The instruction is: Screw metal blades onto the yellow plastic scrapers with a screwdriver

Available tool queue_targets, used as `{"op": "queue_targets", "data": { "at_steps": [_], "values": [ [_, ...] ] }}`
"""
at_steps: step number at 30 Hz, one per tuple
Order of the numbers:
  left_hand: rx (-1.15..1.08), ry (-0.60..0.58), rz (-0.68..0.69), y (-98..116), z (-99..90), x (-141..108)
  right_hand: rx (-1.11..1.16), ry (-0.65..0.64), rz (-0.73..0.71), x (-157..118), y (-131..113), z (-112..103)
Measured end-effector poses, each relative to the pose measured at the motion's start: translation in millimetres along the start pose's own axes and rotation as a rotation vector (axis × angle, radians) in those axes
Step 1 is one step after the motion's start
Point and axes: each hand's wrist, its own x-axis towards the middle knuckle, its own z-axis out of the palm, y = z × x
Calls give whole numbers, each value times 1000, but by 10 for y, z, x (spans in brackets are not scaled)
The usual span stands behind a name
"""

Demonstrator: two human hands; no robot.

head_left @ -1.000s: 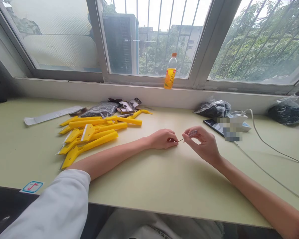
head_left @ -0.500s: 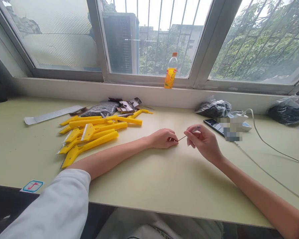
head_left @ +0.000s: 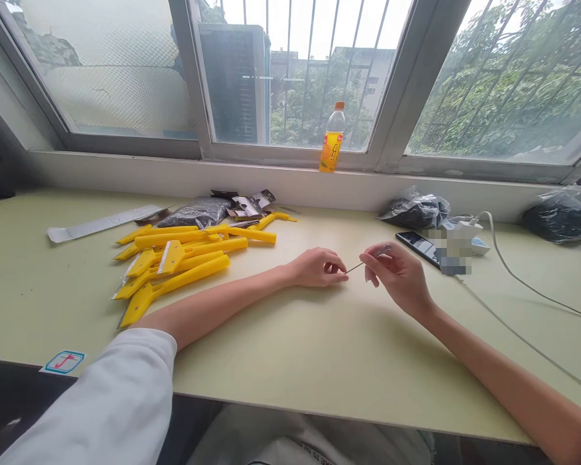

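My right hand point(head_left: 401, 276) is closed round a thin screwdriver point(head_left: 354, 268), whose metal shaft points left and slightly down. Part of its clear handle shows between my fingers. At the shaft's tip, my left hand point(head_left: 315, 267) rests low over the table with thumb and fingertips pinched together. Whatever sits in that pinch is too small or too hidden to make out. Left of my left hand lies a pile of yellow scrapers point(head_left: 172, 257) with flat blades, several of them overlapping near my left forearm.
Behind the scrapers lie a bag of dark pieces point(head_left: 198, 212), small printed packets point(head_left: 252, 204) and a pale strip point(head_left: 101, 224). A phone point(head_left: 417, 248), a white charger with cables point(head_left: 474, 239) and two dark-filled bags point(head_left: 414, 210) are at right. A juice bottle point(head_left: 330, 152) stands on the sill.
Both hands stay nearly in place. The right hand and screwdriver have shifted very slightly to the right, and the left fingertips have moved a little.
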Motion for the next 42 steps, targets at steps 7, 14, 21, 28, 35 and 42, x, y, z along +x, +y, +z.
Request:
{"op": "queue_targets", "data": {
  "at_steps": [7,14,21,28,35,42],
  "values": [
    [-313,149,-210,-70,-140,4,8,66,1,28,-38,-15],
    [-275,202,-246,-145,-216,-79,-17,88,26,43,3,-37],
    [-175,166,-211,-204,-160,-87,-162,127,56,38,24,-53],
    [-4,207,-330,-330,-49,-12,-91,122,28,45,64,-27],
    [49,187,-333,-314,-27,3,-120,54,63,55,153,-45],
    [76,188,-306,-323,-24,-1,-134,24,59,51,208,-44]
  ]
}}
